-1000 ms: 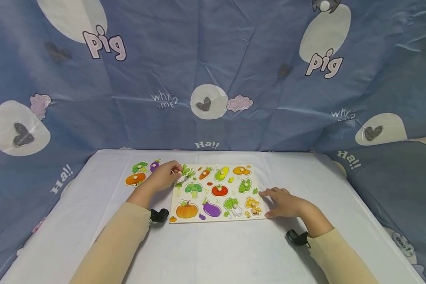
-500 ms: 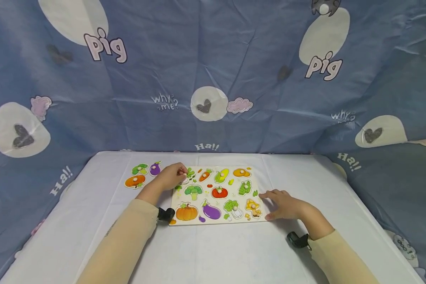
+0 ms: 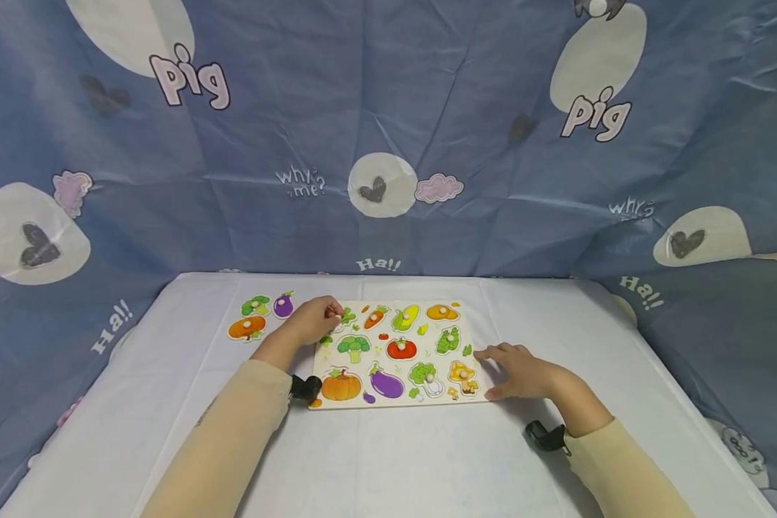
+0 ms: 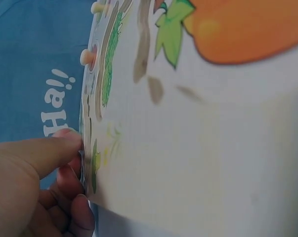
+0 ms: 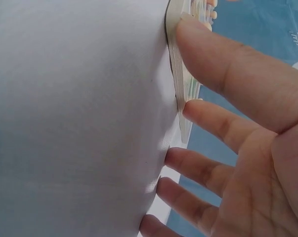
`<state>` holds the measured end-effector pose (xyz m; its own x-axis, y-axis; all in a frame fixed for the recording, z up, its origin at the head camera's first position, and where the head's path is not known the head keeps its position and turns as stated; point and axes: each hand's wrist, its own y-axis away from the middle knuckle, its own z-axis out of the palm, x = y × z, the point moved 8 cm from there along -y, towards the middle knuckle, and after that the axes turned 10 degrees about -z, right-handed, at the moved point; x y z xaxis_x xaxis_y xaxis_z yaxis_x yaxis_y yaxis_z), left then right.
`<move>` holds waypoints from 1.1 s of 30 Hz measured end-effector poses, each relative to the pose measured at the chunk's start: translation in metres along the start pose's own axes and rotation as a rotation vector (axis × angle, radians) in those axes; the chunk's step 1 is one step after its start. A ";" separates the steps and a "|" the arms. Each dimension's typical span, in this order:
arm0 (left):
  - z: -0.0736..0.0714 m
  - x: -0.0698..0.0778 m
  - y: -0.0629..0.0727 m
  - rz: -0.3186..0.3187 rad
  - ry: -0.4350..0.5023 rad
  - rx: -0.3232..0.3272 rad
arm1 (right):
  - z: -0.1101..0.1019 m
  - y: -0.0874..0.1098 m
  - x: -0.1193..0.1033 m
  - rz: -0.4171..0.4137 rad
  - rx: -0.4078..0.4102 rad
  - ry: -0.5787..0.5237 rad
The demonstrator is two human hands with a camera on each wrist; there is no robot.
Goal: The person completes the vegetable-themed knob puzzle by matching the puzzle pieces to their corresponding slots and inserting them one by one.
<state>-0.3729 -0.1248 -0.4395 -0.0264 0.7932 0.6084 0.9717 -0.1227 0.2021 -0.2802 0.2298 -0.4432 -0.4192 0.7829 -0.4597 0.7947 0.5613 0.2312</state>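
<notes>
A wooden vegetable puzzle board [image 3: 324, 360] lies on the white table. Over its far left corner my left hand [image 3: 312, 321] pinches a radish puzzle piece [image 3: 347, 316], white with green leaves; the fingers hide part of it. In the left wrist view the thumb [image 4: 57, 150] and fingertips meet at the board's edge. My right hand [image 3: 518, 370] rests at the board's right edge, fingers spread and thumb touching the near right corner. Carrot [image 3: 375, 317], corn [image 3: 405, 317], tomato [image 3: 401, 349] and several other knobbed pieces sit in the board.
Left of the board lie loose broccoli [image 3: 255, 306], eggplant [image 3: 283, 305] and pumpkin [image 3: 247, 328] pieces. The board shows matching knobless pictures of broccoli [image 3: 353, 348], pumpkin [image 3: 341, 386] and eggplant [image 3: 386, 381]. A blue printed cloth [image 3: 388, 108] hangs behind the table.
My left hand has moved slightly right with the radish piece, farther over the board's corner, then stayed nearly still. The right hand has kept its place at the board's edge.
</notes>
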 end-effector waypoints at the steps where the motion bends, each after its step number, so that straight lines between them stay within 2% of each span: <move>1: 0.000 0.000 0.000 -0.003 -0.001 0.000 | 0.000 0.001 -0.001 -0.002 0.000 -0.003; 8: 0.001 -0.004 -0.002 -0.042 0.019 -0.012 | -0.001 0.000 -0.001 -0.009 0.007 -0.009; 16: 0.002 -0.006 -0.003 -0.009 0.071 -0.031 | -0.001 0.000 0.003 0.018 0.008 -0.019; 33: -0.002 -0.007 0.013 0.038 0.108 -0.022 | -0.001 0.001 -0.003 0.006 0.011 -0.003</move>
<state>-0.3608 -0.1332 -0.4396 -0.0162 0.7192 0.6946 0.9670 -0.1653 0.1937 -0.2786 0.2280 -0.4406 -0.4132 0.7853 -0.4610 0.8021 0.5535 0.2241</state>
